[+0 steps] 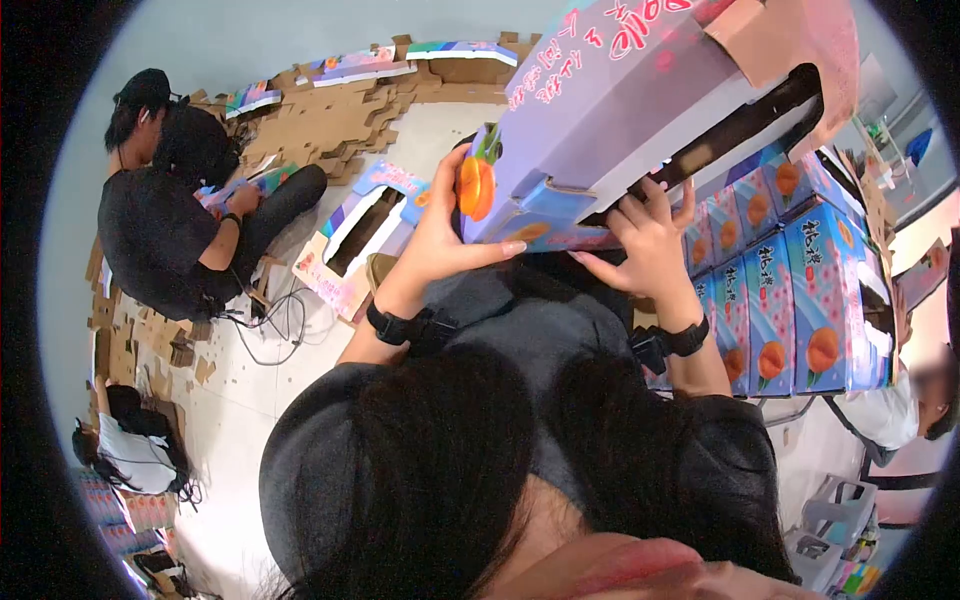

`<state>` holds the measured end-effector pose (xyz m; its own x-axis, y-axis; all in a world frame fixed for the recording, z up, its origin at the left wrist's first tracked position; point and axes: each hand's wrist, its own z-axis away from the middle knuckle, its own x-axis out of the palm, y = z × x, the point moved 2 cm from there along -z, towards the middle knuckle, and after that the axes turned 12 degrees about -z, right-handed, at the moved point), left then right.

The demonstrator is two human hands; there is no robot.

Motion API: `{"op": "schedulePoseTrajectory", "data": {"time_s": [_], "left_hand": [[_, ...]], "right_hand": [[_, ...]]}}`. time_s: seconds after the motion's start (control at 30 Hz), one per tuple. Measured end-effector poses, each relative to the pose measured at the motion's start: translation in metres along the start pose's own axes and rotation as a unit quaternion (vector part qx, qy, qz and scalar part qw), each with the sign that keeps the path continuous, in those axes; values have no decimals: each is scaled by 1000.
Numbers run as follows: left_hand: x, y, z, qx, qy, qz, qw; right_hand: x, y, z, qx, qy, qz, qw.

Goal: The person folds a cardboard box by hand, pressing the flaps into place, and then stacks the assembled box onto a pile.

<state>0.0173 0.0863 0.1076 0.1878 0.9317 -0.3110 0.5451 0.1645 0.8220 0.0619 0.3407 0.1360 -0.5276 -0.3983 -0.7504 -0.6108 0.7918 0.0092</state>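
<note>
A large purple and pink printed cardboard gift box (560,130) is tilted in front of my chest, with a long dark opening along one side. My left hand (445,220) grips its near left corner, beside a printed orange fruit, with the thumb along the lower edge. At the lower end of the opening is my right hand (645,235), its fingers bent at the box's edge and partly inside the slot. A brown cardboard flap (770,45) sticks out near the far end. What the box contains, if anything, cannot be made out.
Stacked blue and pink fruit boxes (780,300) stand close on my right. A flat box piece (365,235) lies on the floor at left. Beyond are brown cardboard sheets (330,125) and a seated person (170,220) with cables nearby. Other people sit lower left and far right.
</note>
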Motion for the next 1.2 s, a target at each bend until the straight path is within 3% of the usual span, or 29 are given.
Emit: {"op": "schedulePoseTrajectory", "data": {"time_s": [0.13,0.3,0.4,0.77,1.07,1.2], "left_hand": [[4,-12,-2,55,33,-81,995],[10,-16,4,20,177,-113,978],[10,-25,1,-4,181,-86,980],[14,-33,-7,64,192,16,979],[19,-33,-7,20,173,52,983],[21,-31,-7,-27,178,127,975]], "right_hand": [[14,17,-4,-56,82,13,995],[17,21,-21,-75,141,0,987],[26,28,-23,-81,173,-6,982],[34,26,-2,-113,162,56,979],[34,34,-12,-109,163,36,980],[40,22,-16,-69,163,46,983]]}}
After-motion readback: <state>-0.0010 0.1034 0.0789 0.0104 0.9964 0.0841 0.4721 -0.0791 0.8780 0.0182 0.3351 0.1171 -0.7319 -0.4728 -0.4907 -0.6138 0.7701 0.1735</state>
